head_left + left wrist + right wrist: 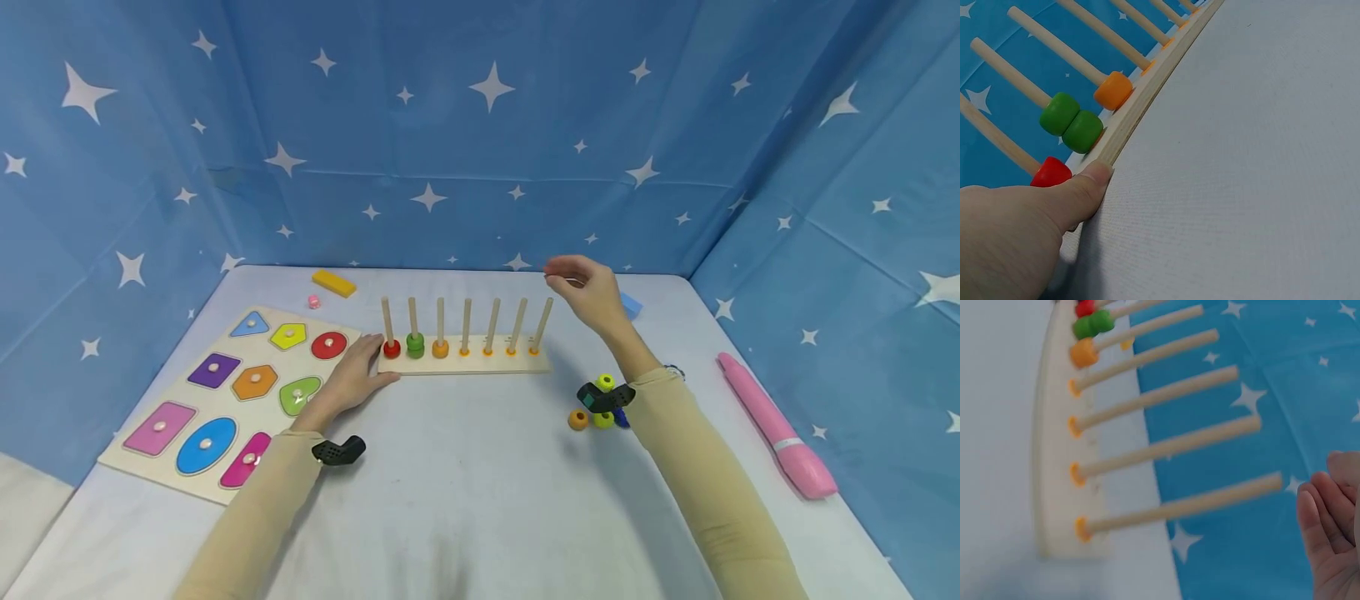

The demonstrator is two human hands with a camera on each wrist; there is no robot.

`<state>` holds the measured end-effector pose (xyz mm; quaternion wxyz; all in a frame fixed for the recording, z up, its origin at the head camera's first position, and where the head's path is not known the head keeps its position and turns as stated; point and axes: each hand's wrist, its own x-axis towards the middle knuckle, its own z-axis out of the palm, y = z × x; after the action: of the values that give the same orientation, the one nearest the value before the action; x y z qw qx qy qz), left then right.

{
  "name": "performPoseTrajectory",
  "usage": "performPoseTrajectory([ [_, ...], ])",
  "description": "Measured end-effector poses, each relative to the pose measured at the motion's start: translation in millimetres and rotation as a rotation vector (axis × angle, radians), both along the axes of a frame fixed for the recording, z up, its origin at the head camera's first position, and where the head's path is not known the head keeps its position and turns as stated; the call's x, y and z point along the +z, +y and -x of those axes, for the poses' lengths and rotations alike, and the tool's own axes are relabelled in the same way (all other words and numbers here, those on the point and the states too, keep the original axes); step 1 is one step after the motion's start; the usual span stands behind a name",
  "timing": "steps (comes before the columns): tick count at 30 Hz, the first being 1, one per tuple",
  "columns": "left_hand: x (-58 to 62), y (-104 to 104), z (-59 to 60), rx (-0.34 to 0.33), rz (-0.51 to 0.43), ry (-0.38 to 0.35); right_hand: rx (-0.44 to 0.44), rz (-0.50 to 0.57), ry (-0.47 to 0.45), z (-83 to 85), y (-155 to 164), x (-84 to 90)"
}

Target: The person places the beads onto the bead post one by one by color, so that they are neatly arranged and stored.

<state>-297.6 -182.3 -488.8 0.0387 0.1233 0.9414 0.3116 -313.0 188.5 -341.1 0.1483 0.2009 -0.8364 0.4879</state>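
Note:
A wooden peg board with a row of upright pegs stands mid-table. A red bead is on its leftmost peg, two green beads are stacked on the second, and an orange bead is on the third. My left hand grips the board's left end, its thumb along the front edge. Above and beyond the board's right end, my right hand hangs in the air, fingers loosely bent, with nothing seen in it. Loose yellow-green beads, an orange one and a blue one lie below the right wrist.
At the left lies a shape puzzle board with coloured knobbed pieces. A yellow block and a small pink die-like piece are behind it. A blue block is partly behind the right hand. Far right, a folded pink umbrella lies.

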Motion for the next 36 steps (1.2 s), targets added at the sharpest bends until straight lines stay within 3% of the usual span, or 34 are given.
performPoseTrajectory([
  [13, -1.2, -1.1, -0.2, -0.009, -0.02, -0.002, -0.053, -0.071, -0.137, -19.8, 45.4, -43.3],
  [18, -1.4, -0.8, 0.3, -0.005, -0.017, -0.002, -0.038, -0.092, -0.205, -25.2, 61.9, -67.6],
  [26, -1.4, 0.2, 0.6, -0.006, -0.015, -0.006, 0.123, -0.212, -0.258, -40.0, 82.5, -118.3],
  [36, 0.7, -1.2, -0.5, -0.01, -0.013, -0.002, 0.268, -0.386, -0.273, -61.1, 83.5, -121.8],
])
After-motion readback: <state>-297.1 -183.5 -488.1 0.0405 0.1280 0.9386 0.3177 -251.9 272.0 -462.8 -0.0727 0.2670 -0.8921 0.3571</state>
